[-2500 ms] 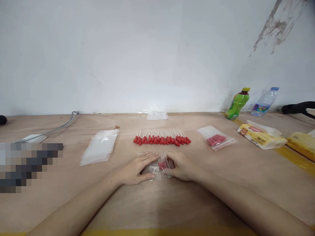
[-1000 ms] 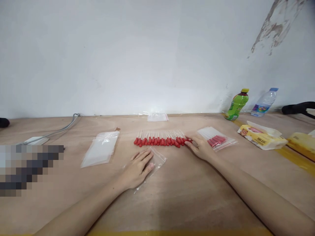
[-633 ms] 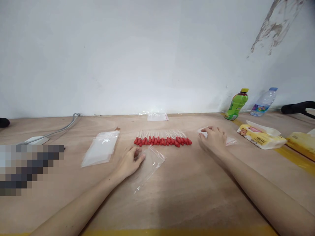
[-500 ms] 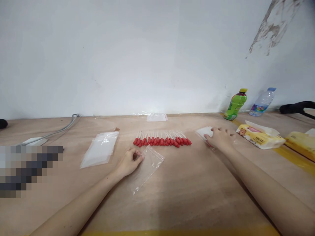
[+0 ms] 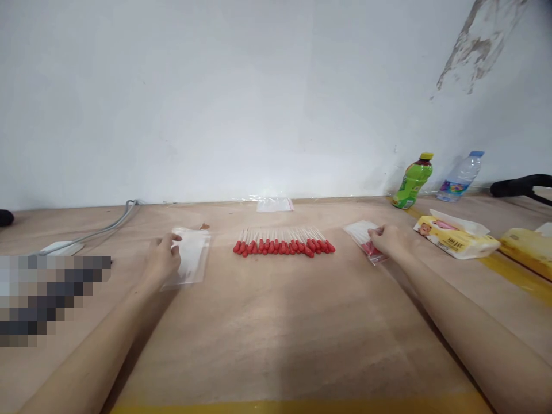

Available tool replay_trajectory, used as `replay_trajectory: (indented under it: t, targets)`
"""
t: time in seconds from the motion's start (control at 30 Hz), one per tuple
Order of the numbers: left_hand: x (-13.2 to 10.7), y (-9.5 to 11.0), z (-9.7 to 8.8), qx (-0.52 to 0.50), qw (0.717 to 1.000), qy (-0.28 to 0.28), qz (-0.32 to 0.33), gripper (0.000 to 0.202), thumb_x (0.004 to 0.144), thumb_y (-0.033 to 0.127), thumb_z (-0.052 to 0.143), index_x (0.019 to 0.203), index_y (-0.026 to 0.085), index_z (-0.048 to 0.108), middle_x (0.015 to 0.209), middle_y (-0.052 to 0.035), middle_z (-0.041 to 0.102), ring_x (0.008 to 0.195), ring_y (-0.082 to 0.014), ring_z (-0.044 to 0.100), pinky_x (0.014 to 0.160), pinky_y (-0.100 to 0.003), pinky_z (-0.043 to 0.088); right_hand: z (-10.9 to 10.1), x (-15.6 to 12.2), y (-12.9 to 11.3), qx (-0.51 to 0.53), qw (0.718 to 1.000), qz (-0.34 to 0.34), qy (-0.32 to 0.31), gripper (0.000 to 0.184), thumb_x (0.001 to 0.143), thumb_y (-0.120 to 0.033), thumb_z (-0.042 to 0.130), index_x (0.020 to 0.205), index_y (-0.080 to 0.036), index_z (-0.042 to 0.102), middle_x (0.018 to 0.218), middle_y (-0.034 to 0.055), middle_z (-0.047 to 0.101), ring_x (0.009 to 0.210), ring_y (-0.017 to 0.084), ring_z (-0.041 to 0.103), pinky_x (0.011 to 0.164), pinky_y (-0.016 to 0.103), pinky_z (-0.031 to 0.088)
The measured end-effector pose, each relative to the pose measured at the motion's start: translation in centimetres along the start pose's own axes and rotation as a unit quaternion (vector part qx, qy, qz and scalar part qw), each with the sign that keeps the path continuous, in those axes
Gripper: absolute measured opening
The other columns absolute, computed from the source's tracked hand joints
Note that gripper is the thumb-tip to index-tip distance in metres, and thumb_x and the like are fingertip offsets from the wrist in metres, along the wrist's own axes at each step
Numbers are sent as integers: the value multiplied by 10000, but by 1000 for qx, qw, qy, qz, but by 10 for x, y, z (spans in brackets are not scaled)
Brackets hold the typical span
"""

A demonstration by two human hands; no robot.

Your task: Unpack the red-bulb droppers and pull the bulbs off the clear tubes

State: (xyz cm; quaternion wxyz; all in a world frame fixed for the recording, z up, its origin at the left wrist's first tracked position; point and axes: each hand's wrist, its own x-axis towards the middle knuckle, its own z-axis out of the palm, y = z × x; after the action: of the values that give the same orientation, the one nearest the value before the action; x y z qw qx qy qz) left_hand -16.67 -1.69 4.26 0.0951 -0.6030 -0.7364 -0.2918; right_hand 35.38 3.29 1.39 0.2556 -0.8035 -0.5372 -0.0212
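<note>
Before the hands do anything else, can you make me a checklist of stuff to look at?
1. Red-tipped sticks in a row on the table: ok.
2. Left hand at the clear bags: ok.
3. Left hand gripping a bag: cannot tell.
4. Right hand at the filled bag: ok.
5. Filled bag sealed: cannot tell.
6. Green bottle and blue-capped bottle apart from both hands: ok.

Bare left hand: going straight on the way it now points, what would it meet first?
Probably the flat, clear, rectangular plastic bags right beside the left hand; depth makes it unclear whether they touch.
</note>
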Motion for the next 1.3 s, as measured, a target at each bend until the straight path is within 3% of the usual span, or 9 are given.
replay_trajectory:
  t: [0.13,0.27,0.4,0.53,0.7,0.87,1.03,1.17,1.3]
  targets:
    - [-3,-16,9,48,999,-8,22,116,717,151,497,789,172,586,730,-40,442,766,-209,462,726,-343,375,-12,1,-7,3,999,36,29,263,775,-359,453,804,-156,617,756,116,621,788,276,577,678,386,394]
    - [-3,-6,12,100,983,138,74,197,790,234,461,928,177,590,989,-96,501,918,-267,428,788,-404,342,-30,-9,-30,223,968,-67,95,286,780,-437,460,856,-173,537,715,50,593,645,182,551,579,294,407]
    - [-12,27,10,54,963,212,156,252,821,306,455,981,152,574,1050,-114,531,951,-263,461,853,-422,335,-36,-55,-74,433,852,-263,-134,286,757,-480,498,776,-196,475,674,0,560,582,125,529,525,235,412]
    - [-48,75,9,-89,952,118,267,212,841,280,438,991,166,536,1037,-93,539,1016,-222,477,912,-385,361,-22,-115,-118,381,783,-388,-302,157,794,-343,516,771,-192,481,685,-15,561,620,109,530,561,222,405]
    - [-90,111,7,-144,929,-124,317,318,880,297,392,1185,218,434,1265,-72,420,1177,-199,401,977,-375,365,3,-144,-142,300,800,-479,-201,129,772,-302,580,802,-193,518,799,2,602,747,140,530,712,290,373]
    - [-92,104,10,-170,896,-196,360,384,882,292,404,1260,226,387,1342,-73,367,1253,-207,327,1021,-400,334,9,-133,-127,297,856,-421,-51,126,796,-299,543,748,-182,542,767,21,601,765,154,517,723,293,336]
    - [-88,115,5,-216,841,-230,439,355,885,248,398,1235,212,441,1294,-68,448,1225,-184,376,1028,-371,334,10,-119,-91,237,908,-342,-60,291,800,-362,511,575,-177,508,550,-20,529,577,120,473,644,270,314]
    - [-89,131,6,-183,775,-309,519,447,880,283,412,1319,261,335,1370,-38,370,1265,-182,324,1060,-385,271,15,-116,-76,228,913,-317,-119,440,832,-460,418,505,-172,478,497,-28,483,520,107,436,564,242,307]
    - [-90,125,13,-144,807,-313,479,501,874,356,417,1348,296,263,1410,-58,292,1294,-232,262,1039,-466,257,14,-119,-76,219,896,-345,-175,474,847,-460,394,491,-165,498,483,-30,480,529,108,450,576,247,321]
